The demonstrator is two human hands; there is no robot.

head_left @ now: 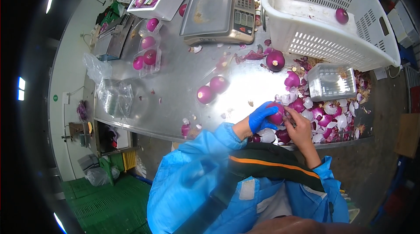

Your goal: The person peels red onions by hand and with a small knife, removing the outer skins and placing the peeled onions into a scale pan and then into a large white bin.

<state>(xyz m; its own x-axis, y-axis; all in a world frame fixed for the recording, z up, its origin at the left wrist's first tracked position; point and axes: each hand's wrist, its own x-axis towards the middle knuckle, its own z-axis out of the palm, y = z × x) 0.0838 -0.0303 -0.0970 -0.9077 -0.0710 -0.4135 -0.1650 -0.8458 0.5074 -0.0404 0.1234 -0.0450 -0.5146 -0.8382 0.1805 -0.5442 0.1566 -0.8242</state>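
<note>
Wrapped in a blue glove, my left hand (260,119) grips a red onion (275,114) above the near edge of the metal table. Bare fingers of my right hand (300,131) are bent against the onion's right side; whether they pinch a bit of its skin is too small to tell. Under and beside my hands spreads a heap of red onions and loose peel (324,120). Two peeled onions (211,90) lie together on the table, left of and beyond my hands. Another red onion (275,60) rests farther off, below the crate.
A large white perforated crate (323,37) stands at the far right. Near the heap is a clear plastic tray stack (331,83). A weighing scale (210,13) occupies the back, beside a white box of packed onions (164,10). Trayed onions (149,56) and plastic bags (114,96) lie left.
</note>
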